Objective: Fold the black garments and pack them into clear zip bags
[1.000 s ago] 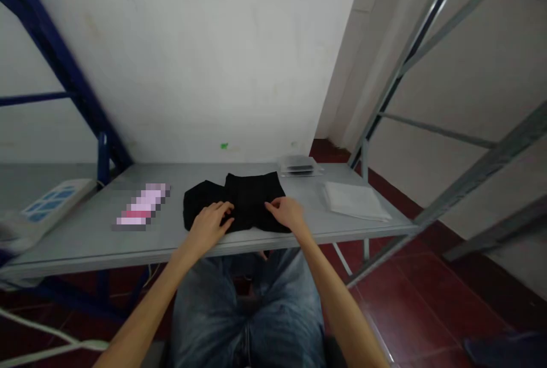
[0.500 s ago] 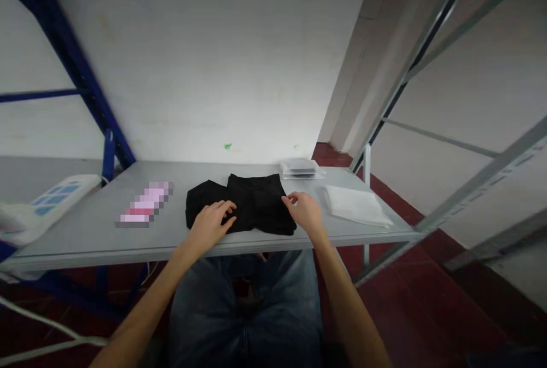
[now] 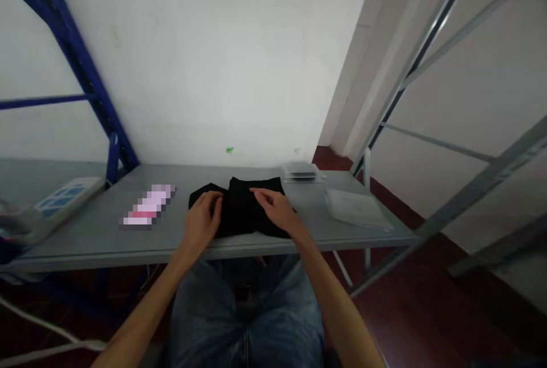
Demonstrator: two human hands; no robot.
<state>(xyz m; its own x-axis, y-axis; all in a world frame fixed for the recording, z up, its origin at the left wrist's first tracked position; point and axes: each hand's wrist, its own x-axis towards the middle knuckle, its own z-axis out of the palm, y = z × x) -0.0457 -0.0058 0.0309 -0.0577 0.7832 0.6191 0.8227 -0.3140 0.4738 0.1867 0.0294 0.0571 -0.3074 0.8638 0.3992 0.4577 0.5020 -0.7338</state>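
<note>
A folded black cloth garment (image 3: 241,214) lies near the front edge of the table; its exact kind cannot be told. My left hand (image 3: 203,221) is over its left part, thumb and fingers bent together in a pinch at the cloth. Across the middle of the garment reaches my right hand (image 3: 276,208), index finger stretched forward and the other fingers curled, its fingertips closed on the dark fabric. How much cloth either hand grips is hard to see against the black.
On the grey table (image 3: 171,242), a pixelated pink item (image 3: 147,205) lies left and a white folded packet (image 3: 356,208) right. Clear flat packages (image 3: 301,172) are stacked behind. A white box-like item (image 3: 64,203) is far left. Blue (image 3: 85,72) and grey (image 3: 410,72) frame posts flank the table.
My right hand has moved left from the garment's right edge to its middle. My left hand has shifted slightly left, and its fingers have drawn together. The view has tilted slightly.
</note>
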